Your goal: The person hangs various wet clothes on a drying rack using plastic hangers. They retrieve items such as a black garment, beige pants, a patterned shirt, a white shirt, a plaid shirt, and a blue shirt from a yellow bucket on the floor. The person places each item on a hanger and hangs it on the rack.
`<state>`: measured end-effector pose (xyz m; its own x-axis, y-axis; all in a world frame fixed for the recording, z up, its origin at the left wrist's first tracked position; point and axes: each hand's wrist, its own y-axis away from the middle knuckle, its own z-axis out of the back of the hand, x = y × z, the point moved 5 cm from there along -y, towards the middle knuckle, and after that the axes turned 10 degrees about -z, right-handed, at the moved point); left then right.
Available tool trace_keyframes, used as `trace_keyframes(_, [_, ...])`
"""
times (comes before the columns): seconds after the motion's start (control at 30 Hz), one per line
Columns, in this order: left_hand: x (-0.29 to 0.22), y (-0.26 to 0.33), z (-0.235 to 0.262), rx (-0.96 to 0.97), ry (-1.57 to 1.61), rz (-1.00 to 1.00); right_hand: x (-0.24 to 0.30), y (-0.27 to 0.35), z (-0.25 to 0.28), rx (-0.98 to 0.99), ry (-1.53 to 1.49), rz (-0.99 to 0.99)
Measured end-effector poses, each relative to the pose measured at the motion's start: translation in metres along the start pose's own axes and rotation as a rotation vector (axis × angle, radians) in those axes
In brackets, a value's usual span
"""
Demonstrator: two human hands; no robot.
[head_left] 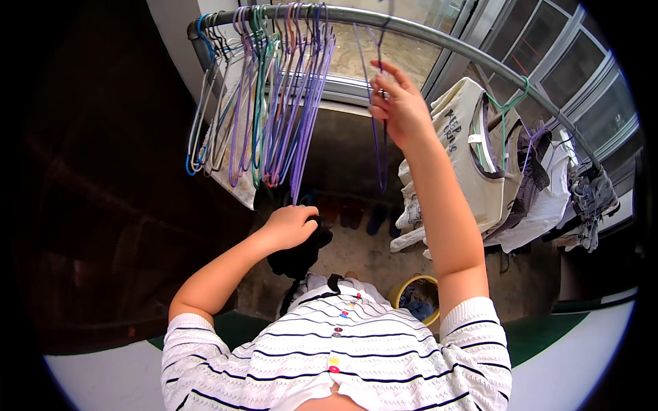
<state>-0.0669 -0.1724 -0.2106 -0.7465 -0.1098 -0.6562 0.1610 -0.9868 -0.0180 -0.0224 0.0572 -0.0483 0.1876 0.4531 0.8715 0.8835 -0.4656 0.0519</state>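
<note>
While pinching a purple wire hanger (378, 157) near its hook with the nearly closed fingers of the right hand (397, 106), holding a bunched black garment (301, 253) lower down in the loosely fisted left hand (291, 225). Hooked over the rail (439, 38) or clear of it? Cannot tell, too blurred up there.

Looks partway along! Already hung, to the right of the right hand: a cream T-shirt (445, 175), a dark ruffled garment (534, 171) and a white garment (541, 216). Left to go, apparently: that black garment, plus dark laundry (417, 296) in a yellow bucket (430, 318), below the right forearm. Plenty of bare hangers (312, 116) in reserve above the left hand, with one pale cloth (240, 192) among them.

Now for writing: dark lettering across the cream front, just beyond the right wrist, and a white neck label (475, 139), too small to read. No brand to pick out elsewhere.
</note>
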Motion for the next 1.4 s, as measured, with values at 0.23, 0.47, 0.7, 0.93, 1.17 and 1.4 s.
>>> trace_keyframes(0.23, [-0.024, -0.001, 0.005, -0.054, 0.041, 0.027, -0.033, 0.073, 0.071, -0.124, 0.313, 0.180])
trace_keyframes(0.47, [-0.055, -0.007, 0.013, -0.079, 0.119, 0.170, -0.086, 0.118, 0.163, -0.509, 0.345, 0.090])
trace_keyframes(0.7, [-0.073, -0.021, 0.016, -0.051, 0.508, 0.202, -0.097, 0.115, 0.143, -0.046, -0.366, 0.196])
trace_keyframes(0.93, [-0.109, 0.000, 0.058, -0.215, 0.740, 0.192, -0.148, 0.112, 0.164, -0.090, 0.123, -0.065])
trace_keyframes(1.17, [-0.081, 0.040, 0.047, -0.085, 0.210, 0.196, -0.079, 0.118, 0.146, -0.254, 0.745, 0.167])
trace_keyframes(1.4, [-0.062, 0.032, 0.045, -0.135, 0.236, -0.121, -0.057, 0.119, 0.109, -0.236, 0.955, 0.243])
